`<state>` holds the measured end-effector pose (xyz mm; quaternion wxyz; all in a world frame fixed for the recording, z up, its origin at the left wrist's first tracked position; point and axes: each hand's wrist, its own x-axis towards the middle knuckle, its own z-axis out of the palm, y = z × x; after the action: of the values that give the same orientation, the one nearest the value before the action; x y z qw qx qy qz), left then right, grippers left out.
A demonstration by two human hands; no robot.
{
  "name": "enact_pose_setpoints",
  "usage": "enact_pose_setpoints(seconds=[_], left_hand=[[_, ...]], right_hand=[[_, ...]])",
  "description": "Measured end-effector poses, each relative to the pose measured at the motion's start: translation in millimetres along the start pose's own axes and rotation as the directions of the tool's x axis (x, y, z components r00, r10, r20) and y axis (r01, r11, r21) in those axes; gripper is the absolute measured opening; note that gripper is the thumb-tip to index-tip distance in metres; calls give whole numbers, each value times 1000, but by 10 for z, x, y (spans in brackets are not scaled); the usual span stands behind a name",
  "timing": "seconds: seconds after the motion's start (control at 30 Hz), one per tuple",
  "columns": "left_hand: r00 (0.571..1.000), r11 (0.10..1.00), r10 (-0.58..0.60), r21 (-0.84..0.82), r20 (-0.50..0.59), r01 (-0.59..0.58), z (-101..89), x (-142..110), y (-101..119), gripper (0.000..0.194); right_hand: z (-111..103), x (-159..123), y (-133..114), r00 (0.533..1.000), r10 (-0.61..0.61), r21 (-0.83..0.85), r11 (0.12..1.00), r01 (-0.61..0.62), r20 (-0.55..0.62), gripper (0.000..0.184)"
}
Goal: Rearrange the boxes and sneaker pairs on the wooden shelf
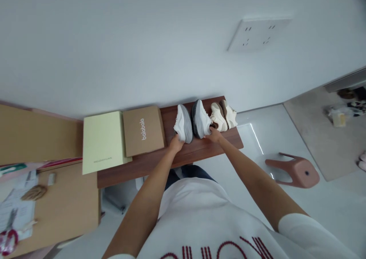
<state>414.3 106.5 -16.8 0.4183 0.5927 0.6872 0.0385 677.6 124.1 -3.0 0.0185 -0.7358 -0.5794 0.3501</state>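
Note:
My left hand (pixel 175 143) is closed around the heel end of a white sneaker (pixel 181 122) with a grey sole. In my right hand (pixel 214 134) is the heel of a second white sneaker (pixel 201 118), whose sole looks darker. Both are tipped on their sides, soles turned towards each other with a small gap between. Just right of them, a pair of cream shoes (pixel 219 116) with brown soles sits on the dark wooden shelf (pixel 197 147). Whether the held sneakers rest on the shelf or hover just above it, I cannot tell.
Left on the shelf are a brown shoebox (pixel 143 131) and a pale yellow box (pixel 103 141). Cardboard (pixel 65 205) with papers and red-handled scissors (pixel 8 240) lies further left. A pink stool (pixel 303 172) stands on the floor at right. A socket plate (pixel 260 34) is on the wall.

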Motion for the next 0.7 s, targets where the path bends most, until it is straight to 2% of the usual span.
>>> enact_pose_setpoints(seconds=[0.27, 0.47, 0.7], left_hand=[[999, 994, -12, -106, -37, 8, 48, -32, 26, 42], [999, 996, -22, -87, -45, 18, 51, -75, 1, 45], [981, 992, 124, -19, -152, -128, -67, -205, 4, 38]], right_hand=[[-34, 18, -2, 990, -138, 5, 990, 138, -31, 39], [-40, 18, -8, 973, -221, 43, 973, 225, -72, 25], [-166, 11, -128, 937, -340, -52, 940, 336, -85, 28]])
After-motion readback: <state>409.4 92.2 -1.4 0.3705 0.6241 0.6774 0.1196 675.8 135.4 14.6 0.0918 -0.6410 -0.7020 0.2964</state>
